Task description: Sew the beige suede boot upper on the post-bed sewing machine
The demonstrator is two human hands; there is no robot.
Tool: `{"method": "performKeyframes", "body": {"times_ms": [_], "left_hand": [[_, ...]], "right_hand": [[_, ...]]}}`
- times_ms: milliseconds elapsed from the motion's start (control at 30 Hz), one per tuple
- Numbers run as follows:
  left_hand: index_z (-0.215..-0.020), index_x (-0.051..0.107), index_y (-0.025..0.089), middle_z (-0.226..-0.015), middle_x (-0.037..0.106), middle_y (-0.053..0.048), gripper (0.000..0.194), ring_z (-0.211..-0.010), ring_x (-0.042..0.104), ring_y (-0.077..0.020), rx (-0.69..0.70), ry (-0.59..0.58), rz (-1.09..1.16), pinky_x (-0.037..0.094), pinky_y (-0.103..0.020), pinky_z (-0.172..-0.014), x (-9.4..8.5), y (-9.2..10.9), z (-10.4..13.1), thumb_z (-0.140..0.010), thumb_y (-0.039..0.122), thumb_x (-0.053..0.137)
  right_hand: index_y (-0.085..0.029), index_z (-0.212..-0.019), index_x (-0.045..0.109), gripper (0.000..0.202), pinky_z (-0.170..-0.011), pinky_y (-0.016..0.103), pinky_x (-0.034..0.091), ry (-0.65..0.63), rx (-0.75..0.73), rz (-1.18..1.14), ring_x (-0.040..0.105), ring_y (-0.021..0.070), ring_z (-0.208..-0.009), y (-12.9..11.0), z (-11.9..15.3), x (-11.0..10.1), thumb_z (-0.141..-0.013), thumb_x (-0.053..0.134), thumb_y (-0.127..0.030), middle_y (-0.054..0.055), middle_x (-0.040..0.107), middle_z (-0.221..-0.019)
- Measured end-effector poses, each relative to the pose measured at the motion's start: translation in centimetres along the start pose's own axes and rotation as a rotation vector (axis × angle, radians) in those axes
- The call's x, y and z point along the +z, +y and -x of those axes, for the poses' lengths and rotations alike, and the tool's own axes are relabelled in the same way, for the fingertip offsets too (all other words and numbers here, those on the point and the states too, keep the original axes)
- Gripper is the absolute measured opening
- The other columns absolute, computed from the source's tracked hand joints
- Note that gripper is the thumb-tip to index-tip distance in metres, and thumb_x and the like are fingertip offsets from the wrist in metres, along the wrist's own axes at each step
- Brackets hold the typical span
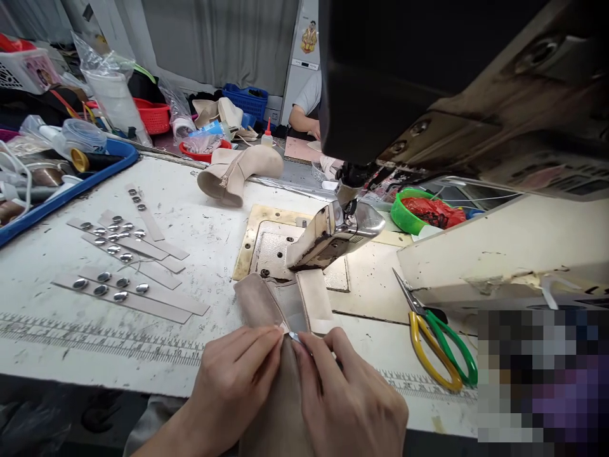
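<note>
A beige boot upper (259, 301) with an open zipper lies at the table's front edge, its lower part hanging toward me. My left hand (238, 381) pinches the material at the bottom of the zipper opening. Right beside it my right hand (349, 393) has thumb and index finger closed on a small, shiny zipper pull (295, 336). The fingertips of both hands nearly touch. Just beyond the upper's far end stands the metal arm of the sewing machine (333, 235).
Scissors with yellow and green handles (435, 346) lie at the right. Straps with silver studs (137, 298) are spread at the left, near a blue tray (80, 188). Another beige boot upper (240, 171) sits at the back. A person's arm (304, 117) shows across the table.
</note>
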State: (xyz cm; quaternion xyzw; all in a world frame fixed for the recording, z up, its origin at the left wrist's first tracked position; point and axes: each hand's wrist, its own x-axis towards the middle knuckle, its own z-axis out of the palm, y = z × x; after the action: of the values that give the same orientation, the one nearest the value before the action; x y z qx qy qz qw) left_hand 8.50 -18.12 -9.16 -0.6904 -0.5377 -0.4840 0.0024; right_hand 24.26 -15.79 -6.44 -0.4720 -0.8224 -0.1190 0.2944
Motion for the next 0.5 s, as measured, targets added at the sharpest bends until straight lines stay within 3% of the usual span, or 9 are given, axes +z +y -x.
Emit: {"method": "performKeyframes", "body": {"times_ms": [133,233,367,500], "left_hand": [[-0.092,0.072,0.021,-0.082,0.077,0.005,0.013,-0.069,0.074,-0.0071,-0.222,-0.013,0.082,0.058,-0.011,-0.068,-0.2,0.2,-0.6,-0.093,0.012,0.062],[-0.09,0.073,0.022,-0.081,0.078,0.005,0.012,-0.068,0.074,-0.0075,-0.267,-0.011,0.108,0.059,-0.011,-0.067,-0.1,0.3,-0.7,-0.093,0.015,0.064],[-0.092,0.073,0.02,-0.084,0.079,0.003,0.012,-0.07,0.075,-0.0087,-0.216,0.014,0.085,0.06,-0.013,-0.07,0.1,0.1,-0.3,-0.092,0.012,0.064],[-0.099,0.071,0.015,-0.09,0.079,-0.003,0.014,-0.075,0.076,-0.0143,-0.036,0.023,0.019,0.062,-0.021,-0.074,0.2,0.0,0.4,-0.093,0.006,0.062]], "right_hand": [[-0.024,-0.094,0.073,0.02,-0.062,0.028,0.032,0.007,0.008,-0.051,0.053,0.0126,-0.057,0.2,0.0,0.2,-0.103,0.056,-0.028,-0.002,0.065,-0.074],[-0.023,-0.098,0.074,0.016,-0.064,0.028,0.033,0.019,-0.005,-0.041,0.055,0.0121,-0.059,0.2,0.1,0.0,-0.102,0.059,-0.028,-0.002,0.069,-0.079],[-0.021,-0.098,0.075,0.018,-0.064,0.03,0.032,0.013,-0.026,0.004,0.056,0.0123,-0.059,0.0,0.1,-0.2,-0.102,0.059,-0.028,0.0,0.071,-0.082],[-0.023,-0.096,0.075,0.023,-0.063,0.031,0.029,-0.025,-0.01,0.04,0.058,0.0132,-0.063,-0.2,-0.1,-0.1,-0.103,0.053,-0.027,0.0,0.072,-0.086]]}}
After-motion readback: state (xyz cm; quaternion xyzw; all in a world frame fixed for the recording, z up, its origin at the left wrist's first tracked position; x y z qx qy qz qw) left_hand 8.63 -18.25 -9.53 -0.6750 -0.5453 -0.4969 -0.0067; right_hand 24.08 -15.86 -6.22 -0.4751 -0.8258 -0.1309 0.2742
